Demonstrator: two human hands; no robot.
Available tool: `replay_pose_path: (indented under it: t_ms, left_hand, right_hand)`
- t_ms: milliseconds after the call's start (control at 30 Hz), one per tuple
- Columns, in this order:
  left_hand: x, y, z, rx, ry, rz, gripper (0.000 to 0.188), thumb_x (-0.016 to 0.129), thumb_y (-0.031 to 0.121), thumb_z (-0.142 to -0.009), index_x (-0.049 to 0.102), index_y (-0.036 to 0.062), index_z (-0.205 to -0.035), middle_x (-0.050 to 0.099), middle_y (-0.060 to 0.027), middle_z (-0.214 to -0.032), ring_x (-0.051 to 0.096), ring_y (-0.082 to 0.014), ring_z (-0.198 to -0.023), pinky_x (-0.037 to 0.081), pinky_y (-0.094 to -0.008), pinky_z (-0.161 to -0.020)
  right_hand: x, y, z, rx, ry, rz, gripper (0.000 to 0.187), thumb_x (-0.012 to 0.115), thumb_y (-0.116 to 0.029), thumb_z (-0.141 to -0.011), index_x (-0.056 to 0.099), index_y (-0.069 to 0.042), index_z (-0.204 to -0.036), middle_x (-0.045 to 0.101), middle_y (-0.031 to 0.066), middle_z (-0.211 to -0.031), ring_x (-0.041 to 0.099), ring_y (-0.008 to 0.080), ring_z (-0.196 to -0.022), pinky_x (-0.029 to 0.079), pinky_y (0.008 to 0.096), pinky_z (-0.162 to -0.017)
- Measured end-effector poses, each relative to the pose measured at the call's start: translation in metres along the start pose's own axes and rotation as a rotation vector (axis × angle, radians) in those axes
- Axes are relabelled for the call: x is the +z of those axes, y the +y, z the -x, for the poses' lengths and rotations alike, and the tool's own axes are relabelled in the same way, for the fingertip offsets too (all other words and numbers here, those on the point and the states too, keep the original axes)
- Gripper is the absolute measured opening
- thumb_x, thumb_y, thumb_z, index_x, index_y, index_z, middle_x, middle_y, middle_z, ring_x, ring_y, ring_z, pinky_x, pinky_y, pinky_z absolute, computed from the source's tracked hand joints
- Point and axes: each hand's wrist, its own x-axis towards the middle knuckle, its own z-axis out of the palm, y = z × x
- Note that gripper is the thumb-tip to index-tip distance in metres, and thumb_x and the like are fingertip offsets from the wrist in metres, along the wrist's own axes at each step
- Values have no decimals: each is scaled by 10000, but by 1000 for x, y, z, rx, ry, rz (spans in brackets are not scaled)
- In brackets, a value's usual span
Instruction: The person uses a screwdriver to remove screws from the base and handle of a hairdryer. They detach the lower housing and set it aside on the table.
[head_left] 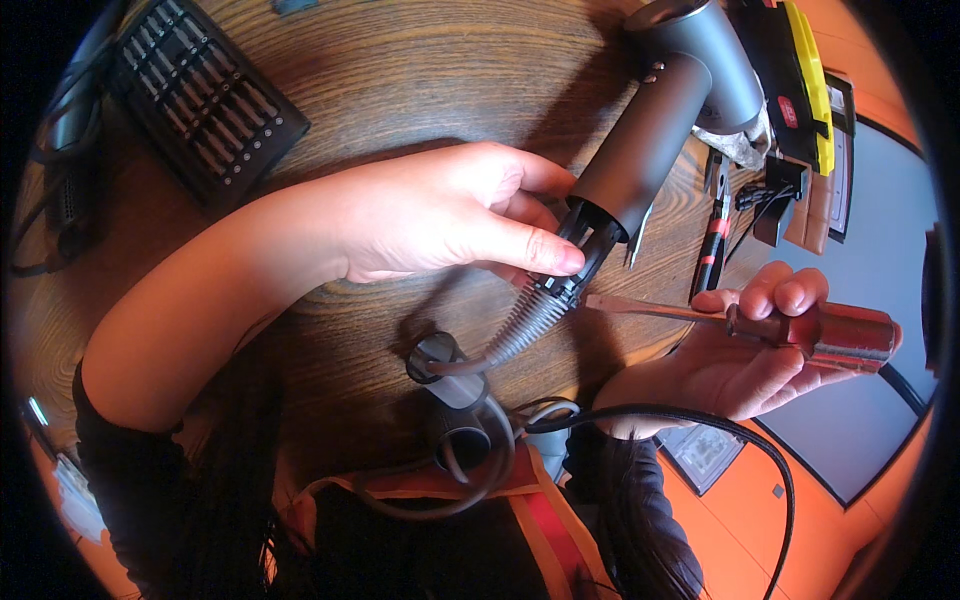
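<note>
A dark grey hair dryer (640, 150) lies slanted over the wooden table, its head at the far right. From the lower end of its handle the black inner part (598, 242) sticks out. My left hand (440, 215) grips this part, thumb on top; its other fingers are partly hidden. A ribbed grey cord guard (528, 322) runs down from there into a grey tubular piece (460, 388) around the cord. In my right hand (735, 375) is a flat-blade screwdriver (840, 335) with a red handle. Its tip is beside the inner part, close to the guard; contact I cannot tell.
A black case of screwdriver bits (205, 110) lies at the far left. Pliers (712, 245) with black and red handles lie right of the dryer, near a yellow and black box (805, 90). A black cable (700, 412) loops below my right hand. Orange floor (745, 520) shows beyond.
</note>
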Motion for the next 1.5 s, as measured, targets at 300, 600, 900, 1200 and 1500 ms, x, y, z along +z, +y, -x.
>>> replay_pose_path:
  t_ms: [300, 600, 900, 1200, 1500]
  left_hand:
    - [-1, 1, 2, 2, -14, 19, 435, 618, 143, -804, 450, -31, -1166, 601, -107, -1001, 575, -158, -924, 464, -279, -804]
    - [0, 2, 1, -35, -7, 24, 449, 627, 154, -799, 444, -13, -1174, 602, -98, -1004, 575, -154, -927, 464, -284, -801]
    - [1, 6, 4, -86, 11, 17, 416, 614, 111, -803, 454, 1, -1171, 595, -74, -985, 567, -133, -915, 473, -271, -786]
    - [0, 4, 2, -72, -2, -52, 389, 582, 69, -810, 432, -4, -1162, 605, -98, -964, 594, -168, -892, 487, -269, -732]
    - [0, -1, -1, -37, 15, -57, 323, 607, 111, -808, 508, -8, -1091, 604, -45, -855, 553, -74, -781, 478, -202, -684]
  right_hand:
    - [8, 1, 4, -38, -50, -190, 502, 735, -387, -665, 475, 30, -767, 480, 84, -631, 535, 161, -525, 540, 307, -401]
    - [1, 4, 5, 43, -136, -282, 443, 738, -316, -677, 472, 19, -790, 503, 113, -659, 553, 196, -558, 546, 362, -465]
    - [-17, 5, -5, -145, -570, -140, 371, 655, -187, -757, 440, -4, -999, 517, 135, -801, 553, 201, -645, 553, 369, -586]
    - [-28, -25, -20, 156, -996, -80, 249, 567, -114, -831, 459, 41, -992, 578, 179, -838, 591, 245, -762, 511, 408, -752]
    - [-31, -10, -18, 46, -1061, -43, 315, 678, 0, -705, 464, 50, -931, 594, 221, -820, 608, 313, -803, 504, 459, -742]
